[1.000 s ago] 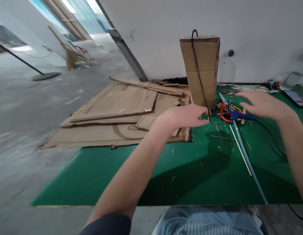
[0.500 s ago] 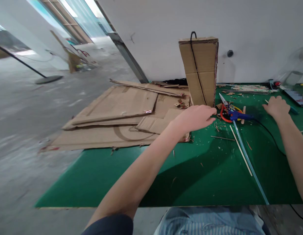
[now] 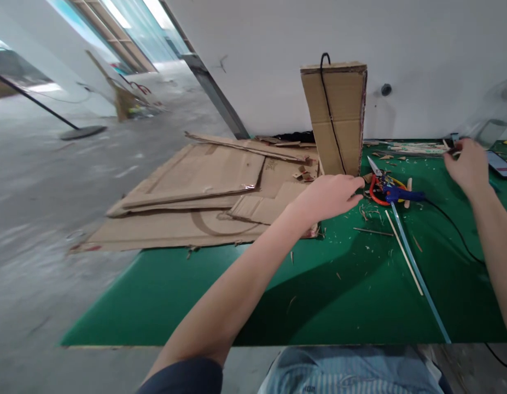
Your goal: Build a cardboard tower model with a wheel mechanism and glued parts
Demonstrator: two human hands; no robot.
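Observation:
My left hand (image 3: 333, 197) hovers over or rests at the foot of an upright cardboard box (image 3: 339, 115), fingers a little apart and nothing visible in them. A black hooked wire runs down the front of that box. Just right of my left hand lie red-handled scissors (image 3: 376, 189) and a blue glue gun (image 3: 401, 194), with a long translucent bluish strip (image 3: 417, 268) running toward me. At the back right, my right hand (image 3: 468, 167) is closed with its fingertips around a small thin dark thing with a pale end, too small to name.
Flat cardboard sheets (image 3: 187, 186) cover the left half of the green table (image 3: 155, 295). Thin sticks (image 3: 421, 148) lie along the wall, and a phone (image 3: 501, 164) is at the far right. Scraps and a pale stick (image 3: 404, 254) are scattered nearby. A black cable trails right.
My right hand has moved back toward the wall and slightly right, its fingers now around a dark thin thing. My left hand stays almost where it was.

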